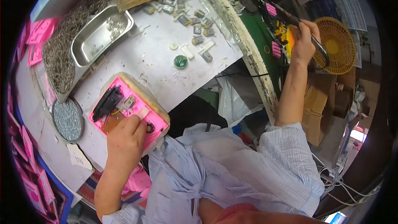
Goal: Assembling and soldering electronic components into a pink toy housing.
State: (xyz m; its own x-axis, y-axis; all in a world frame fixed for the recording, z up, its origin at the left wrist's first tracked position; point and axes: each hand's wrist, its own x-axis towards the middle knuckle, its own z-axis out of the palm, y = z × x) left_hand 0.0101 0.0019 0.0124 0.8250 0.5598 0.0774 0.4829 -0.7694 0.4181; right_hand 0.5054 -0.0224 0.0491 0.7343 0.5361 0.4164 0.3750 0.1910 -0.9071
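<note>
A bright pink plastic casing (159, 118) lies tilted on a pale padded block (145, 89) at the table's front. A black part (108, 101), a small motor-like piece (129, 102) and thin wires sit inside it. My left hand (126, 137) is over the casing, its fingers curled and pressed together beside a pale strip (144, 112); what they pinch is hidden. Out to the right, my right hand (304, 43) is wrapped round a long dark-handled tool (321, 52), whose exact kind I cannot make out. It is held above small yellow and pink parts (281, 33).
A metal tray (89, 43) stands among heaped screws (60, 58), near a round dish of small metal pieces (67, 120). Several small motors (197, 29) and a green round item (180, 61) lie on the white table. A yellow basket (346, 45) is far right, above a cardboard box (314, 112).
</note>
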